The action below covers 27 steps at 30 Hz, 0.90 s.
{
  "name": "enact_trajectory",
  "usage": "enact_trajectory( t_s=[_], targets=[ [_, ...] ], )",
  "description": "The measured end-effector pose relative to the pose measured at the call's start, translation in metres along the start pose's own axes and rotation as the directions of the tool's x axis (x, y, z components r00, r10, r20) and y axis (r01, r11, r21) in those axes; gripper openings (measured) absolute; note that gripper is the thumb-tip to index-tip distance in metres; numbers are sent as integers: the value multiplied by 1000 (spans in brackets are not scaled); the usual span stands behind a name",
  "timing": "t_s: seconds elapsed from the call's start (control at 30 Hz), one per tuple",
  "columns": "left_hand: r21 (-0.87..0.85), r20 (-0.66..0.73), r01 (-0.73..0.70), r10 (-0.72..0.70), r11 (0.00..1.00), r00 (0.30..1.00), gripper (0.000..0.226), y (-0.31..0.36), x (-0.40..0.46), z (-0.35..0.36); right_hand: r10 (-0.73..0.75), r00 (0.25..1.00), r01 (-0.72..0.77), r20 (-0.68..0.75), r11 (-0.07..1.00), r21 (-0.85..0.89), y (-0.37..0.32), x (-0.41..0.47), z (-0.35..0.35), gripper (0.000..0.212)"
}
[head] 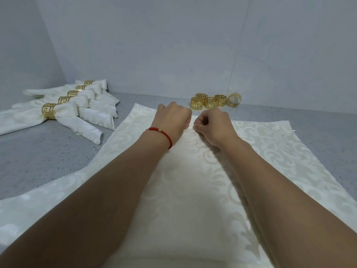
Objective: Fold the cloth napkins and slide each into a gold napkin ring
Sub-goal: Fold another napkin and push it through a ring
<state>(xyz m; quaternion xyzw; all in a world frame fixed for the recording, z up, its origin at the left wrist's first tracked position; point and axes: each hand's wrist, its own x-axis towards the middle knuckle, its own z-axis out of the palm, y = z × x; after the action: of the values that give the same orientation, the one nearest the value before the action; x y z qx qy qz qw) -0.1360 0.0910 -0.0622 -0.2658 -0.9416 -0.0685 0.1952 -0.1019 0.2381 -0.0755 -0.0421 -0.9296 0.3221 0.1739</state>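
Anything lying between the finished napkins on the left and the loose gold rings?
In the head view, only bare grey countertop and the far left corner of the flat napkin separate the ringed napkins from the loose gold rings.

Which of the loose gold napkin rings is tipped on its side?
The rightmost gold metal napkin ring, at the right end of the cluster: its round opening faces the camera, while the others stand upright.

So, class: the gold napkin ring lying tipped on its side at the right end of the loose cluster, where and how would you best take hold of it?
Take the tipped ring by its band, thumb and finger on opposite outer walls, coming from above and the right. Its opening faces the camera, and the other rings crowd its left, so that side is probably freer.
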Motion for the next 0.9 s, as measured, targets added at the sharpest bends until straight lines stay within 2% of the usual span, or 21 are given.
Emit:
enact_trajectory(
  t_s=[0.13, 0.23, 0.33, 0.47, 0.57, 0.63, 0.7, 0.77, 0.83, 0.9],
  targets=[
    [10, 53, -31, 30, 999, 998, 15, -4, 0, -7, -149, 988, 152, 33, 976, -158, -1, 1, -5, 12],
    [119, 18, -89, 87, 989, 996, 21, 1, -1, -13, -238, 965, 262, 113, 909, -323, -6, 3, -10, 23],
    [222, 70, -133, 120, 966, 990, 24, 12, -3, -25, -245, 945, 313, 215, 865, -392, -15, 2, -16, 23],
    [167, 195, -116, 82, 979, 977, 21, 13, -4, -32, -173, 934, 280, 312, 897, -342, -16, 5, -28, 23],
    [115, 172, -64, 43, 991, 984, 28, 9, -3, -29, -184, 951, 248, 248, 934, -258, -11, 4, -29, 22],
    [68, 136, -26, 17, 997, 991, 23, 5, -2, -23, -175, 968, 211, 178, 955, -210, -6, 1, -24, 17],
    [16, 157, -1, -2, 1000, 988, 27, 2, -2, -16, -150, 974, 184, 168, 961, -204, -2, -1, -20, 14],
    [-11, 188, -7, 9, 1000, 982, 25, 2, -4, -16, -151, 970, 195, 191, 951, -240, -3, 0, -21, 11],
    [40, 152, -31, 25, 999, 988, 7, 4, -5, -18, -177, 962, 236, 208, 923, -306, -8, -2, -24, 8],
    [111, 110, -57, 45, 992, 993, 6, 6, -5, -18, -213, 957, 279, 197, 862, -424, -14, -6, -24, 13]
  ],
)
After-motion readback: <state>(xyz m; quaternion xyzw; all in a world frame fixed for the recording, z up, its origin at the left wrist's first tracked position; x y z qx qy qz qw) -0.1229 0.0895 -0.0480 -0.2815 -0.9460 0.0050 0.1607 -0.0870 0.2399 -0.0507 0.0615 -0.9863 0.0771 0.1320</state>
